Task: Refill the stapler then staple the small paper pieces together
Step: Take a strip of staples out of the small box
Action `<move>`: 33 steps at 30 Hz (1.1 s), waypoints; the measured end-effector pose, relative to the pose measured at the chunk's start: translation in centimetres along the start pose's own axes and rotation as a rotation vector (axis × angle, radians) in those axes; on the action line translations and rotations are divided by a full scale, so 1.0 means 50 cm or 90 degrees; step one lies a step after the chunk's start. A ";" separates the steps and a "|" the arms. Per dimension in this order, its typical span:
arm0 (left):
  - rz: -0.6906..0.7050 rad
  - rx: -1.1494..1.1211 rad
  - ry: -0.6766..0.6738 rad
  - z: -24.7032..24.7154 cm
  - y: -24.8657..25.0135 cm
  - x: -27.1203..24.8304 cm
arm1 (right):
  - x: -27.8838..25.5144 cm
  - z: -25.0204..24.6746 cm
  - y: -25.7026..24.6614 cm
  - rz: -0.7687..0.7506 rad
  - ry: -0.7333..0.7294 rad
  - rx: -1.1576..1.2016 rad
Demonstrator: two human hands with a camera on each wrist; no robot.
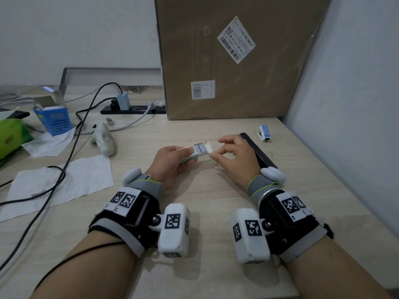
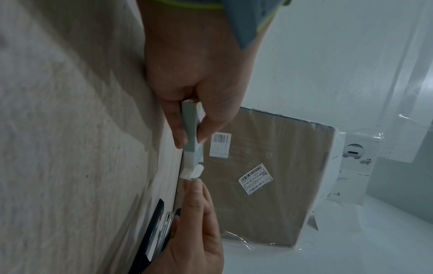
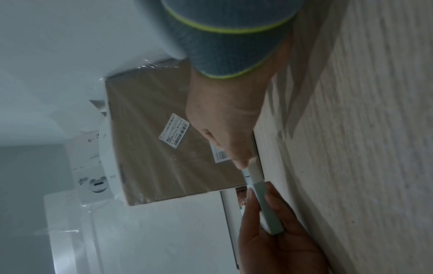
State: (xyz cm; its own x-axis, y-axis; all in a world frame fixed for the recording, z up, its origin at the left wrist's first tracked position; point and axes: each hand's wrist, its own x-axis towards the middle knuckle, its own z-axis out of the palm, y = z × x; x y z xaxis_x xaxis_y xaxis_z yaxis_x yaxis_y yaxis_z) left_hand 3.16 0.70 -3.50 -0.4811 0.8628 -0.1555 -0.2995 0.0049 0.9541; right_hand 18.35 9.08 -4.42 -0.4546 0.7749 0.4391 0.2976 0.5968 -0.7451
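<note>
Above the desk's middle, the left hand [image 1: 170, 158] grips the staple box [image 1: 194, 152], its long axis and open end toward the right hand [image 1: 234, 155], whose fingertips pinch its flap, the stapler [image 1: 265, 133] lying beyond.

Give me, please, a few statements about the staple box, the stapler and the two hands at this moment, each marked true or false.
1. The left hand grips the small staple box. True.
2. The staple box is closed. False: its end flap stands open and grey staple strips show inside.
3. The right hand holds the stapler. False: the blue dotted stapler lies alone on the table near the right wall; the right hand's fingertips pinch at the box's open end.
4. A brown cardboard box stands behind the hands. True.
5. A black flat object lies under the left hand. False: it lies beside the right hand.
</note>
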 end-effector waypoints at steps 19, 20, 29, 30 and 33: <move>0.025 0.099 -0.034 0.006 -0.005 -0.005 | 0.006 0.002 0.014 -0.090 0.005 -0.086; 0.026 0.103 -0.033 0.006 -0.005 -0.005 | 0.006 0.001 0.013 -0.093 0.005 -0.088; 0.034 0.128 -0.023 0.008 -0.004 -0.006 | 0.006 0.002 0.012 -0.108 0.014 -0.099; 0.035 0.136 -0.019 0.008 -0.004 -0.006 | 0.006 0.002 0.013 -0.107 0.014 -0.102; 0.053 0.178 -0.006 0.007 -0.003 -0.006 | 0.007 0.003 0.014 -0.111 0.009 -0.115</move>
State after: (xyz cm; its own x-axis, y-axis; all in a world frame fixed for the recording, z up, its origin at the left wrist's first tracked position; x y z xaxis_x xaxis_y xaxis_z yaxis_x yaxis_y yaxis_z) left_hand 3.63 0.64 -3.49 -0.4864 0.8708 -0.0720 -0.0202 0.0712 0.9973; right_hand 18.28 9.73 -4.86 -0.5008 0.6586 0.5616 0.3618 0.7487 -0.5555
